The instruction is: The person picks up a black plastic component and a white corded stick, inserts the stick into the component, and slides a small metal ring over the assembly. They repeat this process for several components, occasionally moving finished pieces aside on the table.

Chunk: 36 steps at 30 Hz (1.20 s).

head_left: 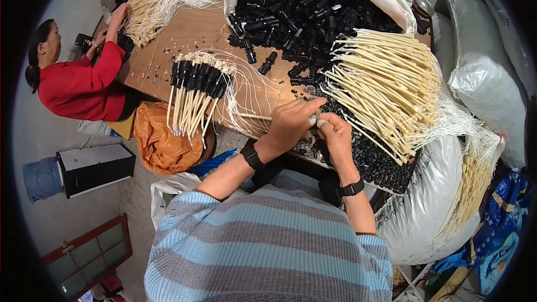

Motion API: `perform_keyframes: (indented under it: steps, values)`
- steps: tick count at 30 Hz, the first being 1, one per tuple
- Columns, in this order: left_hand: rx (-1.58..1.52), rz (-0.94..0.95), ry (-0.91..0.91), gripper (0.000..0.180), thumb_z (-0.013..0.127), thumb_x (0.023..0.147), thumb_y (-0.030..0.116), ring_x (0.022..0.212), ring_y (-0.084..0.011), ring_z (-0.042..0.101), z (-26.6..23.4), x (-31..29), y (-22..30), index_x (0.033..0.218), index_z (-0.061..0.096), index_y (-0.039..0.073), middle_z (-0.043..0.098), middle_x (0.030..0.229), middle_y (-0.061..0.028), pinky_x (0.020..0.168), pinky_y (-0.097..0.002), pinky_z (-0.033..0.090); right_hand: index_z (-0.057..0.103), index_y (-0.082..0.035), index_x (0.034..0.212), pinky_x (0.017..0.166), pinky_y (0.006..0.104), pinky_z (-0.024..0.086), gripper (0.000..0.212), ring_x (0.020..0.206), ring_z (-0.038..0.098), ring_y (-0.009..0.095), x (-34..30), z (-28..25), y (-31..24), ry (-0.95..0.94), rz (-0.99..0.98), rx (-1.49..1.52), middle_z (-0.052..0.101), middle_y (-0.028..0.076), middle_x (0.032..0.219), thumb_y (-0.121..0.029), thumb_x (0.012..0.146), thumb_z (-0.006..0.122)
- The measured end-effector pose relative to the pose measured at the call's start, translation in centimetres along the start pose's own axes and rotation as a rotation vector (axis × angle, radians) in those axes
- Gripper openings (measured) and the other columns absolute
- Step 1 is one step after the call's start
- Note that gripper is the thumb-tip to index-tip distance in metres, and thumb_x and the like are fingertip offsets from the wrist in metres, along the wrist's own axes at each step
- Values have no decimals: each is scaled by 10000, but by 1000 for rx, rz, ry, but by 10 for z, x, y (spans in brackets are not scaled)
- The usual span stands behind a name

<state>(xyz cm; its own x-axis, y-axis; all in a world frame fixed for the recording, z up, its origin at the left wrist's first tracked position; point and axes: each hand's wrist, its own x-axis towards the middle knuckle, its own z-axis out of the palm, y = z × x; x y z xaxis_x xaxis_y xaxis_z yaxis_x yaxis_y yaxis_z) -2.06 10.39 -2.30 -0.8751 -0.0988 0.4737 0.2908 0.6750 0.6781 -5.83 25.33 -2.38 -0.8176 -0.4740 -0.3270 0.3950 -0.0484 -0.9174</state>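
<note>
My left hand [290,124] is closed over the table's front edge, fingers wrapped round a thin cream tube [256,116] whose end sticks out to the left. My right hand [337,137] meets it, thumb and forefinger pinched together; what lies between those fingertips is too small and hidden to name. Pale coverings show on some fingertips of both hands. Left of my hands lies a bundle of cream tubes with black plastic fittings [200,78], white wires trailing from it. To the right is a big pile of cream tubes [386,89], over many tiny black pieces [386,165].
A white sack [411,19] spills black plastic fittings [302,11] across the wooden table [196,28]. At far left a person in red [84,86] works beside another wire bundle [146,17]. An orange bag [162,140] sits below the table; filled white sacks [484,72] stand right.
</note>
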Motion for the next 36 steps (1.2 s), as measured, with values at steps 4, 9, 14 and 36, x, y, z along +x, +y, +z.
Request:
perform_keyframes:
  steps: [4,9,14,36]
  values:
    - [-98,-52,17,521,696,665,-41,726,-210,642,4,1,4,1163,607,83,663,839,-60,653,-299,514,653,-22,899,522,164,289,127,580,407,-5,0,3,-2,49,-7,36,594,-67,739,-108,947,572]
    - [-251,-367,-78,305,673,704,-37,735,-151,632,2,0,-3,1003,678,30,659,818,-66,657,-272,501,659,8,919,497,181,299,83,565,400,-3,0,3,1,113,-71,-33,534,-74,664,-47,906,598]
    - [-356,-526,-159,128,657,701,-28,738,-130,624,0,-1,-9,817,701,3,655,805,-70,662,-253,490,652,-3,880,495,194,292,47,557,389,0,-5,1,1,103,-148,-384,511,-88,628,-45,869,633]
    - [200,84,-231,145,673,653,85,612,-279,612,-26,-3,3,774,594,95,569,655,-73,523,-412,454,652,-38,925,464,258,335,238,479,382,71,-2,-3,-13,29,-85,-601,427,-4,512,-148,756,779]
